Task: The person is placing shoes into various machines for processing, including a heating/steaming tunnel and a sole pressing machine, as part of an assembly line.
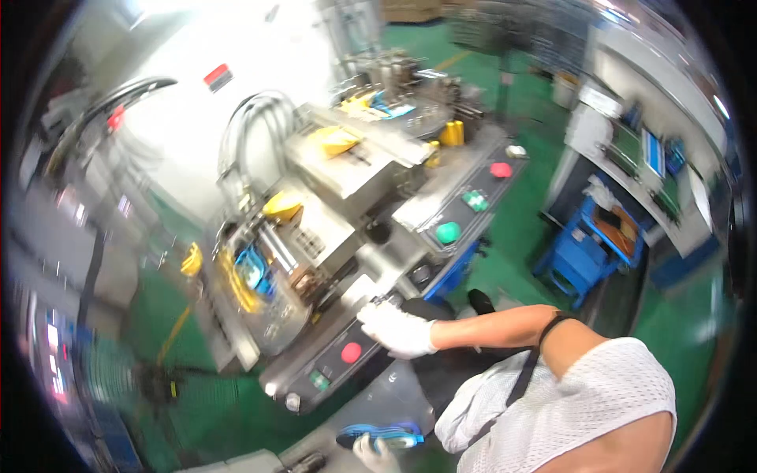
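My right hand (398, 328), in a white glove, reaches in from the right to the front edge of the machine. Its fingers are curled around a small metallic piece, blurred too much to name. Beside them are a silvery metal block (386, 264) and the dark control panel with a red button (351, 352). Low in the picture, my left hand (374, 454), also gloved in white, shows only in part. Its fingers bend over the near edge of a blue looped bundle (386, 433) above a grey surface (394, 394).
Yellow pieces (335, 140) lie on the machine's metal blocks. A green button (448, 232) and another red button (501, 169) sit on the far panel. A blue cart (587, 244) stands at right by a workbench (631, 173). A fan (150, 382) stands at lower left.
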A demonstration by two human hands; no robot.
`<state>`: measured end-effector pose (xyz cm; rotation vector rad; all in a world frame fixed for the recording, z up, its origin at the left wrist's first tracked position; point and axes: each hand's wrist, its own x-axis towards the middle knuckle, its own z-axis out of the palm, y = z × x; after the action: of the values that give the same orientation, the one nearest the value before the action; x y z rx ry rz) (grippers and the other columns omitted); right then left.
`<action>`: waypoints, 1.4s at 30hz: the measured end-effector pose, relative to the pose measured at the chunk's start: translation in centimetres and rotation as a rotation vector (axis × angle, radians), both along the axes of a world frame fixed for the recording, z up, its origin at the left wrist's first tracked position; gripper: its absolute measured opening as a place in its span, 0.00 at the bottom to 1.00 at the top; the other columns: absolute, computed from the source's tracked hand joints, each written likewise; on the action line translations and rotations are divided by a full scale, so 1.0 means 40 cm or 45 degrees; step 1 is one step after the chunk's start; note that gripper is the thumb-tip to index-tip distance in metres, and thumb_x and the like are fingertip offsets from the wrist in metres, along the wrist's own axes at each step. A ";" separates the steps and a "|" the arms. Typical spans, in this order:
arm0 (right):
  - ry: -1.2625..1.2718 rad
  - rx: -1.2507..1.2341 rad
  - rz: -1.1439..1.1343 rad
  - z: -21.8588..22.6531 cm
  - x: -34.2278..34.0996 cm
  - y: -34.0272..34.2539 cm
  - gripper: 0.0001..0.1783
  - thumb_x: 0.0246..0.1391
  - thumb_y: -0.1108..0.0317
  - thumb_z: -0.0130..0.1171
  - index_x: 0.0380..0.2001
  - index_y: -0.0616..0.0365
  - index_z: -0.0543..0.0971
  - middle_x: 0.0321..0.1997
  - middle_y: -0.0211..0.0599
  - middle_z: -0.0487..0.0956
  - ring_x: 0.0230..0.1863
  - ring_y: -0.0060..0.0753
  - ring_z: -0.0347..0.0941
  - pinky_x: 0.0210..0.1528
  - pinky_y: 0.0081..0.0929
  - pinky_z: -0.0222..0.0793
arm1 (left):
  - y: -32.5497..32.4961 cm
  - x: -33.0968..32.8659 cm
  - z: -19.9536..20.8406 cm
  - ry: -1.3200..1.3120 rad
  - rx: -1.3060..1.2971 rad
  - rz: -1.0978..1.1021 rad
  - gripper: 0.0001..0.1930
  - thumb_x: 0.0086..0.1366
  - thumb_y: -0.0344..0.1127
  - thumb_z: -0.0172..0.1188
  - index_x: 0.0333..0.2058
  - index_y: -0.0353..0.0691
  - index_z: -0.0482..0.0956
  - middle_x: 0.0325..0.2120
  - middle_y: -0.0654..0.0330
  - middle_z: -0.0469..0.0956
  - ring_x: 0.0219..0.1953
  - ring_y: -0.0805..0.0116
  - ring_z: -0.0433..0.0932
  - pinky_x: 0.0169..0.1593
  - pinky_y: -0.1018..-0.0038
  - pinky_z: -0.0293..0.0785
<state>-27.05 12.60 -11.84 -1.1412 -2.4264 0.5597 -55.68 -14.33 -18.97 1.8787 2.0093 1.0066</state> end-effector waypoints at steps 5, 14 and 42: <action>0.190 -0.459 0.345 -0.007 0.027 -0.156 0.63 0.45 0.47 0.70 0.76 0.63 0.48 0.80 0.66 0.44 0.79 0.70 0.38 0.77 0.62 0.39 | 0.101 0.039 0.123 -0.004 0.003 0.016 0.11 0.73 0.36 0.58 0.40 0.33 0.82 0.38 0.47 0.81 0.40 0.50 0.79 0.47 0.60 0.77; 0.832 -0.551 -0.178 0.041 0.329 -0.472 0.60 0.42 0.52 0.77 0.72 0.67 0.56 0.67 0.62 0.67 0.67 0.59 0.68 0.68 0.38 0.66 | 0.386 0.541 0.348 -0.374 -0.155 -0.704 0.19 0.67 0.34 0.64 0.53 0.30 0.75 0.45 0.49 0.76 0.49 0.54 0.77 0.57 0.63 0.74; 0.417 0.060 -2.766 0.209 2.220 -0.346 0.55 0.46 0.20 0.59 0.45 0.72 0.83 0.37 0.46 0.84 0.36 0.38 0.80 0.42 0.37 0.74 | 0.333 0.865 0.135 -0.276 -0.789 -1.064 0.26 0.66 0.26 0.64 0.61 0.32 0.69 0.56 0.46 0.71 0.47 0.56 0.82 0.47 0.69 0.83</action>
<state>61.75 -1.24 -3.48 -2.3368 -0.0324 -0.1203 -21.09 -1.02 -13.57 1.8368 1.0317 0.2843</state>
